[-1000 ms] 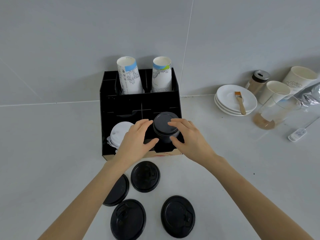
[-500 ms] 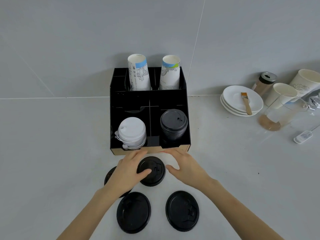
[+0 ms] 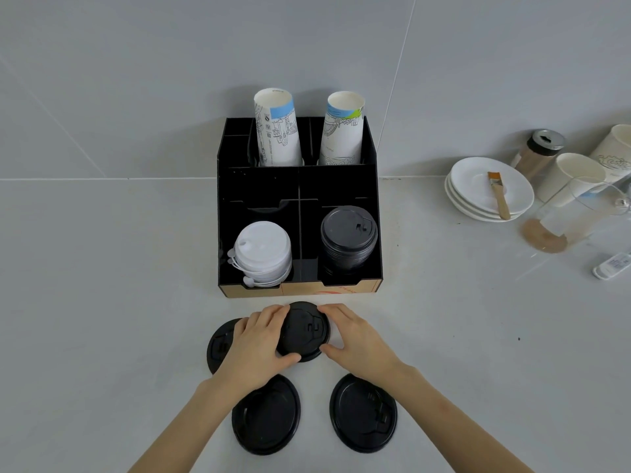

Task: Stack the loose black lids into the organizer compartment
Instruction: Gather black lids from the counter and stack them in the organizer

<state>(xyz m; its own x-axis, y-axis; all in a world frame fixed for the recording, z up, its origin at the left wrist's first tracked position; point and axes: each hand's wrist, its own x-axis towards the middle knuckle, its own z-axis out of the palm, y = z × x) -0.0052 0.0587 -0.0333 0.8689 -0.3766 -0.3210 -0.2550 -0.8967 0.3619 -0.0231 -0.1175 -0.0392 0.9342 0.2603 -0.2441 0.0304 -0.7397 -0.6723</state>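
Observation:
A black organizer (image 3: 372, 233) stands against the wall, with a stack of black lids (image 3: 348, 238) in its front right compartment. Several loose black lids lie on the counter in front of it. My left hand (image 3: 259, 346) and my right hand (image 3: 358, 339) grip the nearest lid (image 3: 304, 331) from both sides, fingers curled on its rim. Another lid (image 3: 218, 343) lies partly under my left hand. Two more lids (image 3: 266, 414) (image 3: 363, 413) lie closer to me, between my forearms.
White lids (image 3: 263, 252) fill the front left compartment, and two paper cups (image 3: 276, 131) (image 3: 343, 129) stand in the back ones. At the right are stacked white saucers (image 3: 474, 186) with a brush (image 3: 498, 194), a shaker (image 3: 539, 151), paper cups (image 3: 573, 179) and a glass jug (image 3: 560, 227).
Both hands left the lid stack in the organizer, came back toward me, and closed on the loose lid just in front of the organizer. The view has shifted slightly.

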